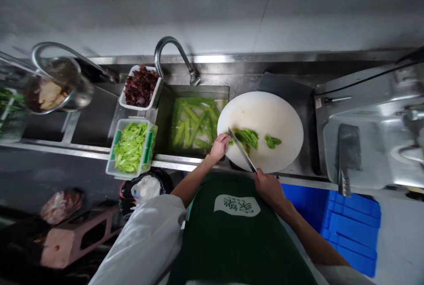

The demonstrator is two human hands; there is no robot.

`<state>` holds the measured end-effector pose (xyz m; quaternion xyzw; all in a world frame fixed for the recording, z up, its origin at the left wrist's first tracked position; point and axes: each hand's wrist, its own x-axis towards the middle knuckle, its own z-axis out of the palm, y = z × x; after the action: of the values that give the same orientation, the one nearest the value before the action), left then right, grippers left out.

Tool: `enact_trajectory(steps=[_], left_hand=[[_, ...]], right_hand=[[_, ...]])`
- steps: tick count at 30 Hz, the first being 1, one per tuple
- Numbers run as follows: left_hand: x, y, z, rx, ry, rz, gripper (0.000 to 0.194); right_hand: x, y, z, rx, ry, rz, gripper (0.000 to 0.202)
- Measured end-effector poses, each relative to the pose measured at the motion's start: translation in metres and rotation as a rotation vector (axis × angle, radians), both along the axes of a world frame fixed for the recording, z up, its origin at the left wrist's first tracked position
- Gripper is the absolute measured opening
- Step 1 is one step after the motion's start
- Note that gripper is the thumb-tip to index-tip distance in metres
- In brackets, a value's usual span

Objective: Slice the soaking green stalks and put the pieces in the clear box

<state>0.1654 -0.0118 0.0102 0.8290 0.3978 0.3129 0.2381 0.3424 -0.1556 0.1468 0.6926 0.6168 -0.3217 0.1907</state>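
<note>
My right hand (270, 188) is closed around the handle of a kitchen knife (243, 151), whose blade slants up and left over the white oval cutting board (283, 110). At the board's left edge, my left hand (221, 146) has its fingers bent against a green vegetable stalk beside the blade; the fingers mostly hide it. Just right of the knife lies a heap of slanted green slices (251, 137). A smaller group of slices (272, 141) sits apart, farther right on the board.
Long green stalks (195, 121) lie in water in the sink left of the board, beneath a curved faucet (168, 42). Left of it are a tub of green slices (130, 148) and a white container of dark, ruffled pieces (141, 87). A cleaver (348, 148) rests at right.
</note>
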Motion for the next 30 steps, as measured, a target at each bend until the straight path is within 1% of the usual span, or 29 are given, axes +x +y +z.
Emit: enact_trajectory(steps=[4,8,14,17,21,27,30], left_hand=[[0.0,0.0,-0.001,0.014,-0.01,0.0,0.031],[0.0,0.0,-0.001,0.009,-0.037,0.01,0.03],[0.0,-0.003,-0.003,-0.027,-0.057,0.014,0.031],[-0.003,-0.003,-0.004,-0.053,-0.066,0.019,0.032],[-0.01,-0.001,-0.003,-0.055,-0.066,-0.029,0.032],[-0.014,0.003,-0.001,-0.053,0.008,-0.102,0.028],[-0.013,0.002,-0.002,-0.059,0.032,-0.112,0.028]], right_hand=[[-0.003,0.003,0.001,-0.052,-0.017,0.0,0.032],[-0.006,0.006,0.001,-0.029,-0.018,-0.004,0.033],[-0.009,0.009,0.006,-0.017,-0.024,0.006,0.032],[-0.011,0.009,0.002,-0.018,-0.017,0.005,0.033],[-0.014,0.014,-0.003,-0.024,-0.018,-0.012,0.032],[-0.014,0.013,0.013,-0.009,-0.057,0.027,0.029],[-0.015,0.013,0.01,-0.04,-0.056,0.032,0.032]])
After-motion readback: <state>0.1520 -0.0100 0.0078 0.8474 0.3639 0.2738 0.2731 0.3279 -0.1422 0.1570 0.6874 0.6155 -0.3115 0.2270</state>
